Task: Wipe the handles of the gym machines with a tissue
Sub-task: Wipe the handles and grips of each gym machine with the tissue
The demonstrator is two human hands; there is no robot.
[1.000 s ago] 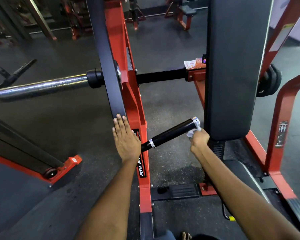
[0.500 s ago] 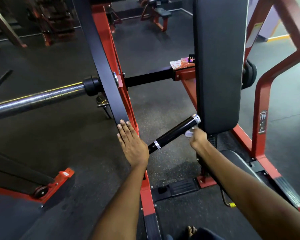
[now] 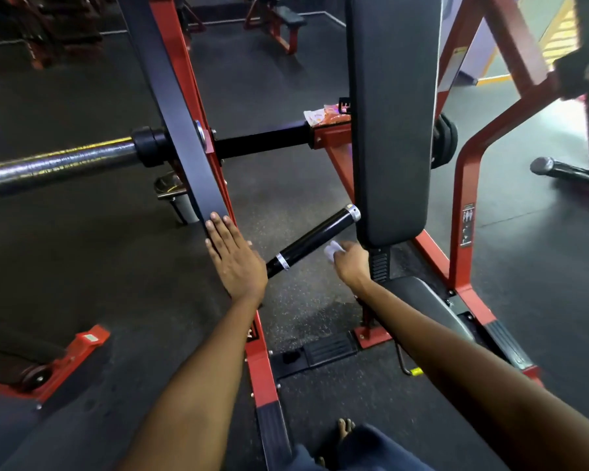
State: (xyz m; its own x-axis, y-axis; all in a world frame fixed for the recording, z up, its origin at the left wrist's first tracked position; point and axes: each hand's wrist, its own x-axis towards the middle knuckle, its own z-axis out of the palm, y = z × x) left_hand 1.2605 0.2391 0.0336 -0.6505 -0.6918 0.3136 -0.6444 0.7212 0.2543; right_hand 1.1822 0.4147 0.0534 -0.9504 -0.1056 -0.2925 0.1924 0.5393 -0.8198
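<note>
**Steadying the lever while the tissue works the grip**

Evidently the two hands share the job. Farthest out from the bracing hand, a chromed weight peg [image 3: 55, 164] juts sideways off the black lever arm [image 3: 181, 130], bare of plates. The left hand [image 3: 233, 258] lies flat against the lower end of that lever arm, fingers straight and together, palm pressing rather than gripping; judging by its placement, it is there to keep the swinging arm from drifting while the handle gets rubbed.

Just beside that palm, on its thumb side, the black handle [image 3: 315, 237] angles up and away, a chrome ring near its root and a chrome cap at its free end. The right hand [image 3: 351, 260] sits under the middle of the handle, fingers curled round a small white tissue [image 3: 332, 249] that touches, or very nearly touches, the underside of the bar. Holding the tissue bunched likely gives a firm pad that can slide along the tube.

Beyond the wiping hand stands the tall black back pad [image 3: 391, 130], the handle's cap just short of it, with an orange tissue packet [image 3: 323, 116] resting on the red frame [image 3: 466, 185] well above. Farther off on that side, a second handle [image 3: 565, 171] pokes out, probably a later stop for the wiping.
</note>
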